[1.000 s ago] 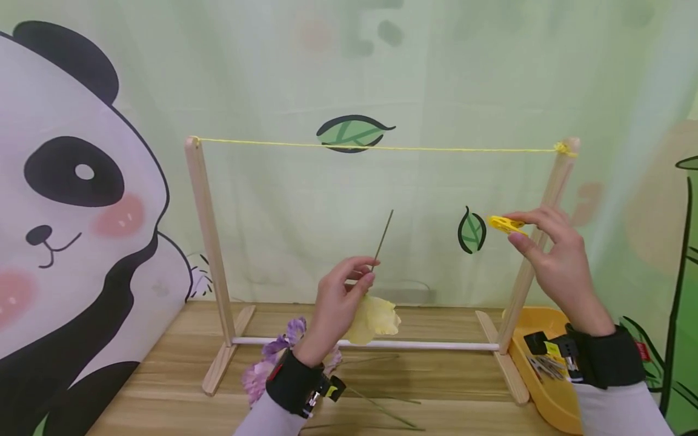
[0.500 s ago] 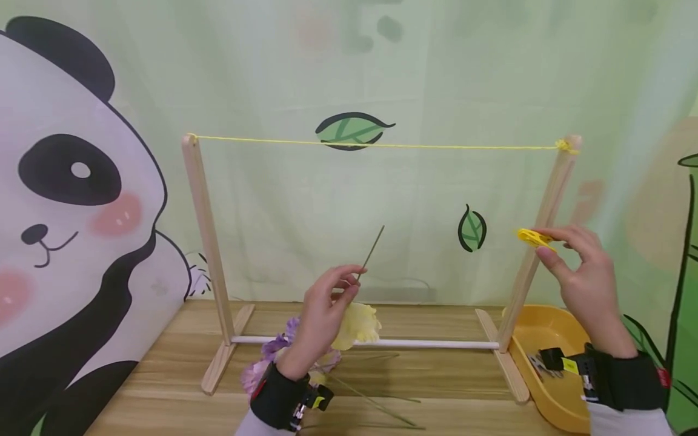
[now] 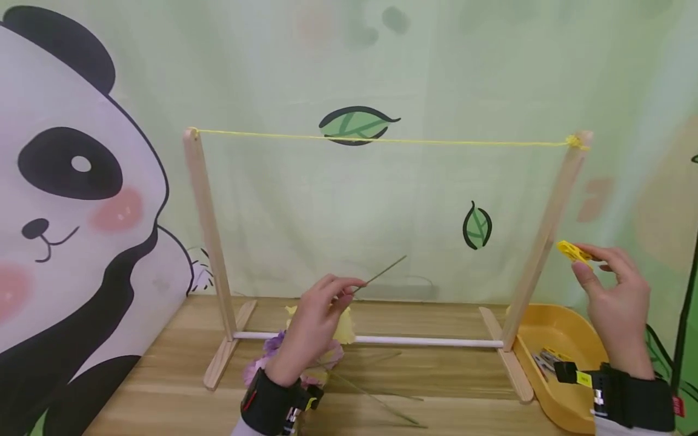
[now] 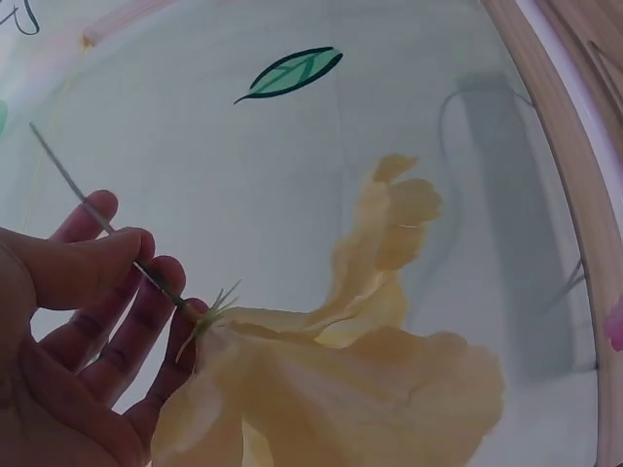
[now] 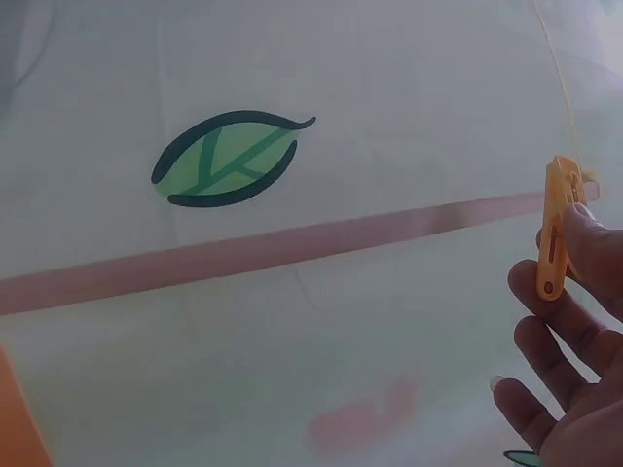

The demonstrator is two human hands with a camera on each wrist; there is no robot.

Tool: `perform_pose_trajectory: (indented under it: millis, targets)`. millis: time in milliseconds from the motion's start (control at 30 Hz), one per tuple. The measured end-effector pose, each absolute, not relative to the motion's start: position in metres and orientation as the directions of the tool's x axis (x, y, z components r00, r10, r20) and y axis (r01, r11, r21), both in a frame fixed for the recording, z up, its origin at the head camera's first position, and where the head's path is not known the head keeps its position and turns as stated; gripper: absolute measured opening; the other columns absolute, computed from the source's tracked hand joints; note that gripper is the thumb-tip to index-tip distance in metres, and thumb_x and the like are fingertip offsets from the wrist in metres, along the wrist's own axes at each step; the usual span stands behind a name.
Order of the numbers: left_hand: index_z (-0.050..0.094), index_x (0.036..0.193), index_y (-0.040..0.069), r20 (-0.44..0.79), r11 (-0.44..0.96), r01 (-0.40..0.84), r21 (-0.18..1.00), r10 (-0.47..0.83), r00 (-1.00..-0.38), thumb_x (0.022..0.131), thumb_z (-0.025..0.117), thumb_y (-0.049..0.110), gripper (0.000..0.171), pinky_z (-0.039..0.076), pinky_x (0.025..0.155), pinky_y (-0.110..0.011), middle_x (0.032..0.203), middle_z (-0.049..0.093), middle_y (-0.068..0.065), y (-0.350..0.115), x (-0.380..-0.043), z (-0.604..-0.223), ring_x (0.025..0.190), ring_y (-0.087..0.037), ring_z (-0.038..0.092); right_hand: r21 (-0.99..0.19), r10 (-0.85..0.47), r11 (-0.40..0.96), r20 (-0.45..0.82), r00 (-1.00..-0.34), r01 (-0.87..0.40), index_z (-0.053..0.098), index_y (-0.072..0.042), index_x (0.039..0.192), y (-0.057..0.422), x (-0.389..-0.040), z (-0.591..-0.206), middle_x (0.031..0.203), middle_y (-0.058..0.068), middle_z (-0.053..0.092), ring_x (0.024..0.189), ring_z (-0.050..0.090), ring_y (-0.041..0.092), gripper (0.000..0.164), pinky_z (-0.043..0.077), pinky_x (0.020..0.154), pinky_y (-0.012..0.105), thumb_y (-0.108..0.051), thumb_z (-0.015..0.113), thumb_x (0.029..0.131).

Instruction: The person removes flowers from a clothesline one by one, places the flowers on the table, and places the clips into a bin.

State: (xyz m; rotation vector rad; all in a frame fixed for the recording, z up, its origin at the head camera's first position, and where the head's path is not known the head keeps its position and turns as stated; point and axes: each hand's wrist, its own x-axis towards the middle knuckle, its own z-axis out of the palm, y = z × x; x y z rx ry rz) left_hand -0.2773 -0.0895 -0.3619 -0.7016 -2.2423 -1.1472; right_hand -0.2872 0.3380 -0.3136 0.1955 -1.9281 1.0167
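My left hand (image 3: 319, 324) pinches the thin green stem (image 4: 73, 182) of a yellow artificial flower (image 4: 360, 379) between thumb and fingers. The stem's bare end points up and right in the head view, while the petals hang below, partly hidden behind the hand. On the right, beyond the wooden post, my right hand (image 3: 621, 303) pinches a yellow clothespin (image 5: 555, 229) between thumb and index finger; its other fingers are loosely bent. Above both hands a yellow string (image 3: 436, 142) runs between the tops of two wooden posts, with nothing hanging on it.
Purple and pink flowers (image 3: 272, 345) with long green stems (image 3: 376, 399) lie on the wooden table (image 3: 174, 363). A white rod (image 3: 425, 341) joins the bases of the posts (image 3: 209, 242). At right, a yellow tray (image 3: 567, 406) contains several clips (image 3: 545, 360).
My right hand has moved right and down with the clothespin, past the right post. My left hand has shifted left and lower, and the flower's stem now tilts further right.
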Motion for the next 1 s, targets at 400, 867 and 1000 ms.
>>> perform_pose_trajectory:
  millis: [400, 867, 1000]
  targets:
    - [0.074, 0.124, 0.021, 0.564, 0.782, 0.568, 0.255, 0.357, -0.745, 0.099, 0.067, -0.001, 0.033, 0.046, 0.062, -0.024, 0.097, 0.063, 0.001, -0.089, -0.255, -0.346, 0.08, -0.012, 0.059, -0.561, 0.261, 0.749, 0.739, -0.621, -0.353, 0.066, 0.01, 0.129, 0.36, -0.29, -0.326, 0.111, -0.006, 0.058, 0.107, 0.038, 0.001, 0.03, 0.026, 0.091, 0.022, -0.006, 0.065, 0.103]
    - [0.082, 0.087, 0.012, 0.309, 0.876, 0.457, 0.154, 0.397, -0.864, 0.082, 0.072, -0.016, 0.03, 0.054, 0.061, -0.034, 0.093, 0.074, -0.005, -0.092, -0.244, -0.36, 0.083, -0.025, 0.07, -0.443, 0.029, 0.865, 0.517, -0.855, -0.238, 0.059, 0.017, 0.125, 0.398, -0.301, -0.35, 0.112, 0.039, 0.055, 0.1, 0.048, 0.051, 0.036, 0.034, 0.077, 0.051, -0.014, 0.061, 0.107]
    - [0.074, 0.07, 0.009, 0.277, 0.865, 0.442, 0.235, 0.377, -0.884, 0.08, 0.068, -0.017, 0.028, 0.05, 0.057, -0.033, 0.079, 0.07, -0.004, -0.094, -0.251, -0.373, 0.069, -0.017, 0.062, -0.413, -0.012, 0.884, 0.448, -0.894, -0.219, 0.06, 0.017, 0.124, 0.401, -0.303, -0.351, 0.108, 0.037, 0.058, 0.097, 0.051, 0.049, 0.037, 0.039, 0.071, 0.046, -0.016, 0.062, 0.107]
